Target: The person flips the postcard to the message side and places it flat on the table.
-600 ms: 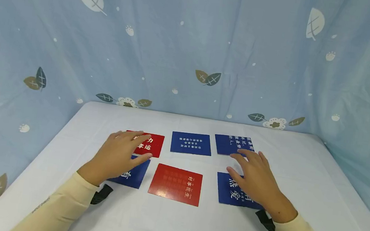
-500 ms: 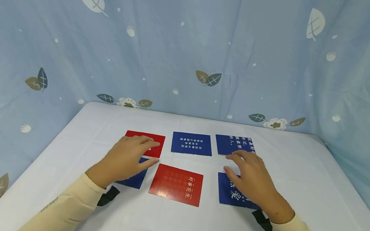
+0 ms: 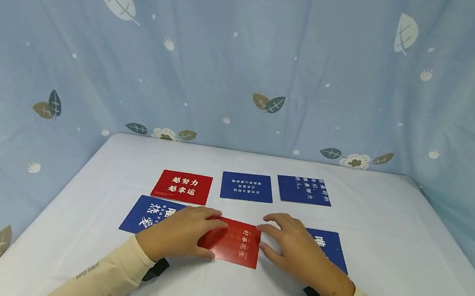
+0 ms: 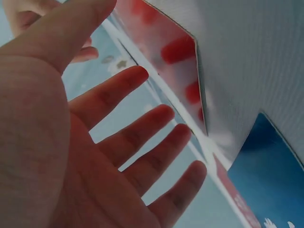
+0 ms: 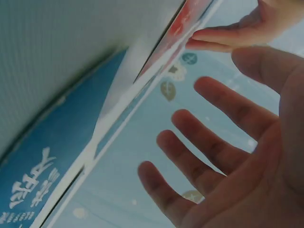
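Note:
A red card (image 3: pixel 232 245) with pale lettering lies flat on the white table, front middle, between my two hands. My left hand (image 3: pixel 181 233) is over its left edge in the head view, fingers extended and thumb spread. Just off the card's right edge, my right hand (image 3: pixel 297 255) has its fingers apart and slightly bent. Both wrist views show spread fingers with nothing held; the left wrist view has the red card (image 4: pixel 173 38) beyond the fingertips. Whether the left fingertips touch the card cannot be told. My left hand partly covers a blue card (image 3: pixel 139 214), my right hand another blue card (image 3: pixel 331 249).
Along the back of the white-covered table (image 3: pixel 387 223) lie a red card (image 3: pixel 182 186) with white lettering, a blue card (image 3: pixel 246 194) in the middle and another blue card (image 3: pixel 291 193) to the right. A blue patterned curtain (image 3: pixel 212 57) hangs behind and at the sides.
Both hands have moved inward and nearer the front, from above the outer cards to either side of the front red card. The cards lie where they were.

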`<state>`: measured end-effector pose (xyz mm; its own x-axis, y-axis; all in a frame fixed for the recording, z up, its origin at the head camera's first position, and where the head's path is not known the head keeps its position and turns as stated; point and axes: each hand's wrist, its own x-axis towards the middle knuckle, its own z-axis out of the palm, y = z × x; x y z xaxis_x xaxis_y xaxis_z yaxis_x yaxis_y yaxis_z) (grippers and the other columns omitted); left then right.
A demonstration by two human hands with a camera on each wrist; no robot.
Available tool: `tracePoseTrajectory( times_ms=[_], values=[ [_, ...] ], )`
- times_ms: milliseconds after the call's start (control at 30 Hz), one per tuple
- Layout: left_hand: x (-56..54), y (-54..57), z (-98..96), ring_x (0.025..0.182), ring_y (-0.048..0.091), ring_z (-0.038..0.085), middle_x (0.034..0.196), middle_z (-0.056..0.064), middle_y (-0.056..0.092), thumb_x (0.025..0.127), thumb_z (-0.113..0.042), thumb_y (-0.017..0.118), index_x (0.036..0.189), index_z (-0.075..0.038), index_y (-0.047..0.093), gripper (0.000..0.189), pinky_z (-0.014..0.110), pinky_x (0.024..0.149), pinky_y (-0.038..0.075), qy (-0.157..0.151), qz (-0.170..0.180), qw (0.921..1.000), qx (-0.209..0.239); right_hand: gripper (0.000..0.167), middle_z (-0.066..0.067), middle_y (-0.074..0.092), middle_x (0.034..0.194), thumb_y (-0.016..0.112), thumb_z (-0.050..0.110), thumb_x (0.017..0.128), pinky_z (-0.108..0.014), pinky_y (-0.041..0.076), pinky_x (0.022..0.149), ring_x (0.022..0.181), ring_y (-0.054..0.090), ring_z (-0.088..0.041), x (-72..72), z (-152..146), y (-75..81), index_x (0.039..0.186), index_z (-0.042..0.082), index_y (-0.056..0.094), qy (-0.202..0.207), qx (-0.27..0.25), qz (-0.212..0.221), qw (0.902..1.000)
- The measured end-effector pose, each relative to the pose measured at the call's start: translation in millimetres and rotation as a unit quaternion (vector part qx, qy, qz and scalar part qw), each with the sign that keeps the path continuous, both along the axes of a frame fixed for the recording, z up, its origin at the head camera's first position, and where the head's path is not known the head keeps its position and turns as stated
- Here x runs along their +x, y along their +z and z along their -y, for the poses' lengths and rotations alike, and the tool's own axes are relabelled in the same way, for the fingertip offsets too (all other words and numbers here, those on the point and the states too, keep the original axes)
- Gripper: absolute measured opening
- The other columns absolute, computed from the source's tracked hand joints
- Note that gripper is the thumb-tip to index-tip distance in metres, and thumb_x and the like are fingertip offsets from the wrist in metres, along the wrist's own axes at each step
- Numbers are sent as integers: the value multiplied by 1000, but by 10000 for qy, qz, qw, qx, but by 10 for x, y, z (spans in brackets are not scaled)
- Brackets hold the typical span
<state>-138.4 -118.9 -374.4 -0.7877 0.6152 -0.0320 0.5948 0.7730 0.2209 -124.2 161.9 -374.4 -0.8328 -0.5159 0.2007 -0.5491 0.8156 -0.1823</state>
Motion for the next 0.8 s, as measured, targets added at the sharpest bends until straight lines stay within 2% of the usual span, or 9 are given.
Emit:
tracePoseTrajectory(
  times_ms=[233, 400, 500, 667, 800],
  values=[
    [6, -30, -9, 138, 48, 28, 148, 5, 54, 71, -48, 87, 139, -25, 60, 76, 52, 108, 47, 52, 217, 9996, -158, 43, -2, 59, 138, 76, 40, 86, -54, 49, 105, 131, 53, -25, 35, 4, -73, 126, 25, 70, 276, 370, 356, 9983],
    [21, -59, -27, 139, 47, 27, 147, 4, 54, 73, -51, 85, 140, -26, 60, 76, 56, 112, 42, 53, 305, 9993, -209, 49, -2, 59, 140, 75, 42, 87, -53, 51, 102, 130, 55, -25, 69, -3, -97, 132, 25, 66, 593, 602, 571, 9948],
    [35, -63, -33, 138, 48, 28, 146, 4, 55, 73, -51, 85, 139, -26, 60, 75, 57, 111, 42, 62, 321, 9993, -180, 54, -2, 58, 141, 76, 44, 86, -53, 52, 101, 130, 55, -25, 81, -8, -94, 135, 26, 63, 744, 685, 721, 9923],
    [37, -70, -37, 137, 48, 28, 145, 4, 54, 75, -54, 82, 139, -26, 61, 72, 58, 109, 43, 17, 307, 9994, -157, 60, -1, 55, 145, 76, 48, 84, -53, 52, 100, 133, 54, -25, 82, -22, -81, 139, 28, 60, 752, 768, 1025, 9889],
    [31, -77, -35, 136, 48, 28, 145, 4, 55, 76, -56, 80, 139, -27, 61, 72, 58, 108, 44, -44, 263, 9995, -180, 63, 0, 53, 148, 76, 50, 83, -52, 52, 101, 135, 53, -26, 83, -26, -96, 140, 29, 59, 765, 842, 1070, 9877]
  ],
)
